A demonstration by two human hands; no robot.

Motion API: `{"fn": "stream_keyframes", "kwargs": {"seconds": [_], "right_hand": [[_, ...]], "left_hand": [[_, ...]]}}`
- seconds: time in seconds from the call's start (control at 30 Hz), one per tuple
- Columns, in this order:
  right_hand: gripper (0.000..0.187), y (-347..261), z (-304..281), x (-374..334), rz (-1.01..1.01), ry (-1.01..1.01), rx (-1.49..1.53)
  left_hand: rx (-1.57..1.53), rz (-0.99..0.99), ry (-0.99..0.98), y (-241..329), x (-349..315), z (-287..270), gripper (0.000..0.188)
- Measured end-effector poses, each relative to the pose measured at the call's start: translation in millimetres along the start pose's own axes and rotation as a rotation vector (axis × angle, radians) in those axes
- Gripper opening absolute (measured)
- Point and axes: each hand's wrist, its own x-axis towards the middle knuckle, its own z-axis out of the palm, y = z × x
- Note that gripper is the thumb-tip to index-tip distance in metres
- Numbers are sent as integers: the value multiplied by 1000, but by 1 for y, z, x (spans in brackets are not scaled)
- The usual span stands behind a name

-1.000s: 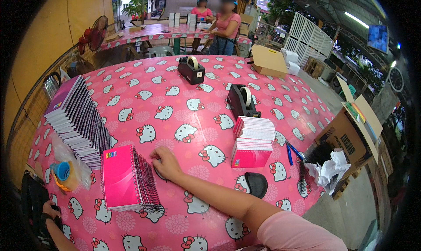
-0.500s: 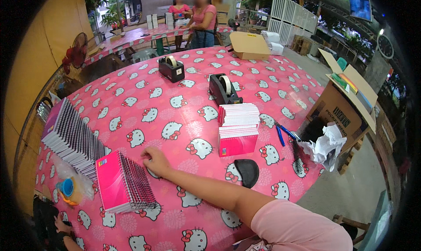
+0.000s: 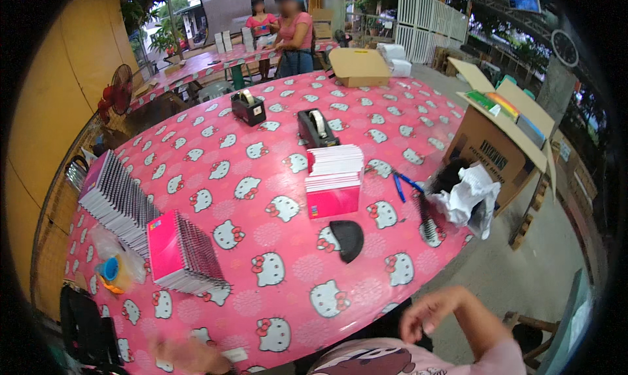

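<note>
My right hand [image 3: 428,315] is off the table's front edge, its fingers loosely bent and apart with nothing in them. Over the near left of the table my left hand [image 3: 190,355] is smeared by motion, so its fingers cannot be made out. Beyond it stands a stack of pink spiral notebooks [image 3: 173,250], and behind those a longer row of purple-covered spiral notebooks [image 3: 121,198]. A smaller stack of pink notebooks [image 3: 333,201] stands mid-table. In front of that lies a black half-round pad [image 3: 347,240].
Two black tape dispensers [image 3: 248,108] [image 3: 317,127] stand farther back. Blue-handled pliers [image 3: 400,186] lie near crumpled white paper [image 3: 468,195]. At right is an open cardboard box [image 3: 494,149]; a flatter carton [image 3: 360,67] sits at the far edge. Two people [image 3: 294,35] stand at another table.
My right hand has left the side of the pink notebook stack and drawn back to the table's front edge. My left hand has moved rightward from the lower left. The view has shifted slightly.
</note>
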Motion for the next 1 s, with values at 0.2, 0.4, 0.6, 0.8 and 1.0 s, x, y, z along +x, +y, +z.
{"fn": "stream_keyframes", "kwargs": {"seconds": [0.2, 0.4, 0.6, 0.8, 1.0], "right_hand": [[34, 268, -42, -137, 367, 865, 6], [48, 242, -210, -12, -112, 1665, -165], [46, 254, -231, 22, 142, 1783, -437], [45, 251, -228, -6, 237, 1785, -468], [44, 251, -225, -9, 266, 1761, -470]], "left_hand": [[-1157, -270, -976, 201, -67, 46, 20], [-1152, 96, -1407, 246, -113, 39, 23], [-811, 63, -1535, 263, -103, 35, 26], [-720, 92, -1556, 277, -118, 40, 26], [-694, 48, -1600, 281, -118, 45, 25]]}}
